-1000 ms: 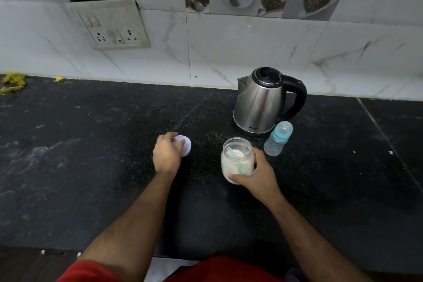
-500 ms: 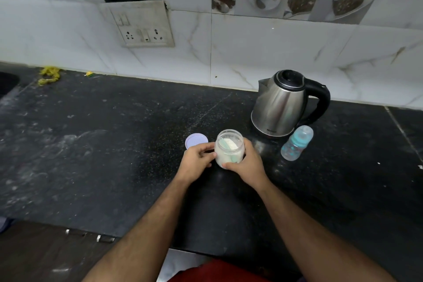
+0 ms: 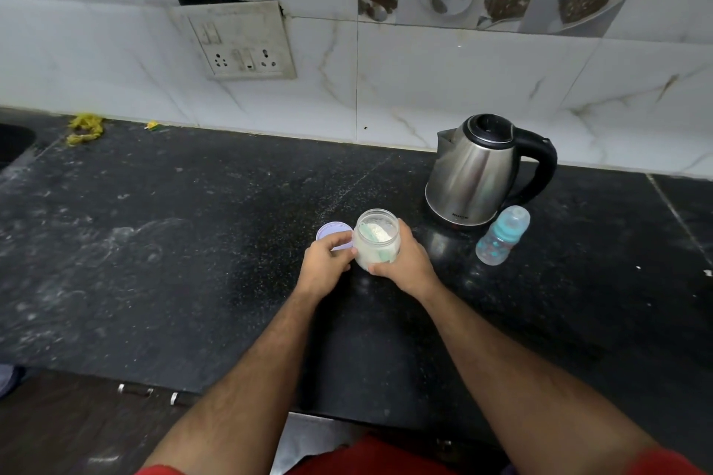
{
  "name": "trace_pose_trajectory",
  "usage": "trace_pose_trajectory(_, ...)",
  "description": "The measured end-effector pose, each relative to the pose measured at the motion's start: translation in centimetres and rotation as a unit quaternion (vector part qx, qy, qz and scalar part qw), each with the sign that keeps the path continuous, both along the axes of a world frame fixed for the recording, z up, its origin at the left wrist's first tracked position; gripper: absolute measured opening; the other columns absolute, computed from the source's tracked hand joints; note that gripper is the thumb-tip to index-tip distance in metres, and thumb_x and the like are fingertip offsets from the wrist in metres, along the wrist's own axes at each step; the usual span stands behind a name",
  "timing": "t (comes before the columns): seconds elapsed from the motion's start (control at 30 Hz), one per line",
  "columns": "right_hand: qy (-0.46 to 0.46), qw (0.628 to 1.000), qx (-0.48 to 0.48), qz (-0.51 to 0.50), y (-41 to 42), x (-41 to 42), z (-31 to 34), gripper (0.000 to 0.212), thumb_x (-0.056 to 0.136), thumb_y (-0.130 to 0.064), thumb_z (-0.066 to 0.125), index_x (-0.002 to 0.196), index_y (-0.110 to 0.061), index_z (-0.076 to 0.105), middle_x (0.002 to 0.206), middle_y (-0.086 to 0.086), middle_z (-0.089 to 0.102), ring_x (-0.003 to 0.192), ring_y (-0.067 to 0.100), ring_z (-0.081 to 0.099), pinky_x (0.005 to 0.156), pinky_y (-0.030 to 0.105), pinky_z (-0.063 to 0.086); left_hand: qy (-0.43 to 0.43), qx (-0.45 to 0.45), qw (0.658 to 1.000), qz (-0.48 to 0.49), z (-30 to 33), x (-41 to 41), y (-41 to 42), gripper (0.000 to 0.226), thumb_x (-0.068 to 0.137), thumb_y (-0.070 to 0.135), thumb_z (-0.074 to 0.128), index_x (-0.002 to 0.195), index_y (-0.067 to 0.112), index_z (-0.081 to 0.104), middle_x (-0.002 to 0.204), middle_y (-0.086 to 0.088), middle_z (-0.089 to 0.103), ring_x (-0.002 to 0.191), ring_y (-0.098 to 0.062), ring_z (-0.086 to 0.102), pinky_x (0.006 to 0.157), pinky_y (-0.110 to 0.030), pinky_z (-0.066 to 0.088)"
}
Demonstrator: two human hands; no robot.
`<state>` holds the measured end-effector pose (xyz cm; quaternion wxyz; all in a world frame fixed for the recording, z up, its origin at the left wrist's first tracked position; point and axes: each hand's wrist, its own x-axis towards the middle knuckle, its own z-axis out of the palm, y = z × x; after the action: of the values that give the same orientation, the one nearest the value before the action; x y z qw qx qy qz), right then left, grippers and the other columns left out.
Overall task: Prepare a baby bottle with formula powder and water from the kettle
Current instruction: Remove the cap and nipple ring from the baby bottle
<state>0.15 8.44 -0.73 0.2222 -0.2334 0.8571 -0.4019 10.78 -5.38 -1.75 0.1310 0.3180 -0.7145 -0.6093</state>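
Black speckled stone table point(image 3: 154, 243) running along a white marble-tiled wall, a switch-and-socket plate point(image 3: 237, 40) up on the tiles. Dead centre, the open jar of formula powder point(image 3: 376, 243) stands upright on the table, whitish powder inside and a pale green scoop point(image 3: 380, 239) tucked in it. Right hand point(image 3: 405, 262) is wrapped round the jar's right side, fingers curled on the glass. Left hand point(image 3: 326, 262) is on the other side, thumb and fingertips against the jar's left wall; how firmly it grips I cannot tell. Just behind that left hand lies the lilac lid point(image 3: 333, 235), flat on the table, touching or nearly touching the jar. Steel kettle point(image 3: 478, 173) with black lid and handle stands behind and to the right, near the wall. Baby bottle point(image 3: 501, 235) with its teal collar and clear cap stands just in front of the kettle, well apart from both hands. Yellow scraps point(image 3: 85, 127) sit far left by the wall.
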Motion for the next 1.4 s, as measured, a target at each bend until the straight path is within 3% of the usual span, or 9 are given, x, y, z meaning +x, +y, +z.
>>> trace_pose_trajectory(0.13, -0.005, 1.000, 0.010, -0.013, 1.1, 0.2, 0.0, 0.119, 0.059, -0.028, 0.088, 0.156, -0.018, 0.020, 0.152, 0.005, 0.046, 0.137, 0.025, 0.044, 0.111, 0.045, 0.040, 0.016, -0.019, 0.998, 0.064, -0.1, 1.0, 1.3, 0.016, 0.090, 0.013, 0.070, 0.103, 0.022, 0.070, 0.096, 0.017, 0.071, 0.082, -0.012, 0.071, 0.083, -0.041, 0.060)
trace_pose_trajectory(0.23, 0.008, 0.999, 0.005, -0.035, 2.6, 0.0, -0.1, 0.108, 0.068, -0.022, 0.088, 0.155, -0.017, 0.026, 0.156, 0.005, 0.041, 0.140, 0.024, 0.042, 0.114, 0.044, 0.037, 0.030, -0.022, 0.995, 0.088, -0.3, 2.0, 3.1, 0.011, 0.090, 0.014, 0.069, 0.098, 0.021, 0.071, 0.089, 0.009, 0.073, 0.080, -0.007, 0.069, 0.081, -0.040, 0.061)
trace_pose_trajectory(0.5, 0.047, 0.993, -0.024, -0.107, 10.1, -0.5, 0.7, 0.038, 0.083, -0.024, 0.078, 0.118, -0.018, 0.067, 0.124, -0.002, 0.065, 0.114, 0.014, 0.060, 0.096, 0.032, 0.050, 0.039, -0.008, 0.999, 0.011, -0.4, 0.6, 9.8, 0.014, 0.090, 0.013, 0.069, 0.095, 0.026, 0.071, 0.082, 0.005, 0.073, 0.080, -0.013, 0.071, 0.077, -0.037, 0.061)
trace_pose_trajectory(0.7, 0.044, 0.977, -0.042, -0.206, 14.9, -3.8, 0.5, 0.017, 0.083, -0.016, 0.077, 0.099, -0.013, 0.072, 0.097, 0.001, 0.072, 0.092, 0.013, 0.068, 0.086, 0.028, 0.054, 0.030, -0.012, 0.997, -0.064, 0.6, -5.3, 13.6, 0.017, 0.091, 0.013, 0.067, 0.097, 0.028, 0.067, 0.087, 0.004, 0.071, 0.081, -0.012, 0.067, 0.074, -0.034, 0.060)
trace_pose_trajectory(0.8, 0.048, 0.971, -0.036, -0.230, 16.4, -6.0, 0.8, 0.019, 0.082, -0.012, 0.077, 0.098, -0.010, 0.069, 0.094, 0.000, 0.070, 0.091, 0.014, 0.066, 0.085, 0.028, 0.053, 0.019, -0.036, 0.996, -0.084, 0.7, -8.6, 14.5, 0.017, 0.089, 0.016, 0.070, 0.103, 0.026, 0.069, 0.091, 0.007, 0.071, 0.084, -0.008, 0.068, 0.084, -0.039, 0.060)
trace_pose_trajectory(0.9, 0.039, 0.971, -0.033, -0.234, 17.2, -8.1, 1.0, 0.035, 0.080, -0.014, 0.080, 0.110, -0.009, 0.063, 0.105, 0.004, 0.066, 0.097, 0.017, 0.063, 0.084, 0.025, 0.048, 0.005, -0.062, 0.993, -0.104, 1.4, -11.4, 15.3, 0.035, 0.088, 0.016, 0.071, 0.123, 0.015, 0.066, 0.111, 0.000, 0.072, 0.096, -0.006, 0.068, 0.096, -0.033, 0.055)
trace_pose_trajectory(1.07, 0.007, 0.987, -0.011, -0.158, 17.1, -11.0, 0.8, 0.073, 0.075, -0.012, 0.083, 0.138, -0.009, 0.048, 0.137, 0.012, 0.057, 0.127, 0.025, 0.054, 0.107, 0.041, 0.045, -0.014, -0.053, 0.989, -0.134, 2.3, -14.7, 16.1, 0.057, 0.087, 0.010, 0.073, 0.140, 0.009, 0.052, 0.138, -0.006, 0.059, 0.121, -0.016, 0.060, 0.106, -0.030, 0.046)
trace_pose_trajectory(1.2, -0.007, 0.993, -0.019, -0.116, 16.5, -12.3, 0.6, 0.067, 0.075, -0.002, 0.078, 0.135, -0.011, 0.051, 0.134, 0.008, 0.061, 0.124, 0.024, 0.057, 0.103, 0.036, 0.046, -0.016, -0.037, 0.991, -0.129, 2.1, -16.0, 16.6, 0.060, 0.087, 0.004, 0.070, 0.143, 0.008, 0.048, 0.144, -0.009, 0.055, 0.125, -0.020, 0.058, 0.109, -0.038, 0.046)
trace_pose_trajectory(1.4, -0.006, 0.994, -0.031, -0.101, 16.2, -12.8, 0.2, 0.052, 0.079, -0.006, 0.078, 0.126, -0.014, 0.058, 0.125, 0.004, 0.067, 0.117, 0.021, 0.062, 0.101, 0.041, 0.050, 0.004, -0.027, 0.991, -0.134, 1.6, -16.4, 16.9, 0.052, 0.086, 0.004, 0.071, 0.135, 0.013, 0.057, 0.132, -0.002, 0.065, 0.118, -0.015, 0.063, 0.106, -0.040, 0.049)
